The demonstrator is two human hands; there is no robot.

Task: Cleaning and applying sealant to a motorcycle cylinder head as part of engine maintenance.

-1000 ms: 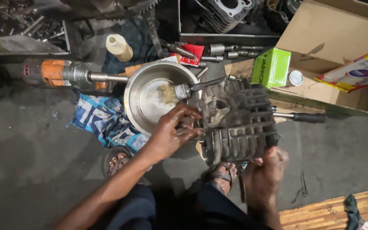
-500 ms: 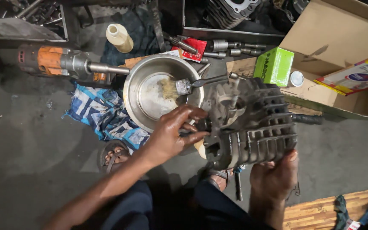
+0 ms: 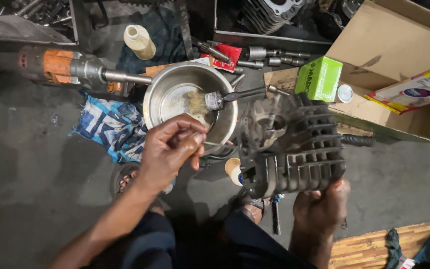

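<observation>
Gripping the finned engine cylinder (image 3: pixel 294 149) from below, your right hand (image 3: pixel 322 206) carries it at the near right of the scene, tilted above the concrete floor (image 3: pixel 41 174), with your fingers wrapped around its lower edge. Your left hand (image 3: pixel 167 149) sits just to its left, close to the near rim of the steel bowl (image 3: pixel 167 84); its fingers are pinched narrow on something thin and small, perhaps a wire or pin, too fine to tell for sure.

The cylinder looks like cast metal, so judge it heavy, stiff and greasy. The fins give good purchase but have hard edges; the solid base where your palm sits seems the safest place to hold, and one hand under it looks like a marginal grip if the surface is oily.

In the bowl lies a paintbrush (image 3: pixel 215 99), bristles in the bottom and its dark handle over the right rim. Far left lies an orange power tool (image 3: pixel 65 67), its shaft pointing toward the bowl, with a blue patterned cloth (image 3: pixel 108 127) nearer to you. A green box (image 3: pixel 319 77) and an open cardboard carton (image 3: pixel 384 50) stand at the far right.
</observation>
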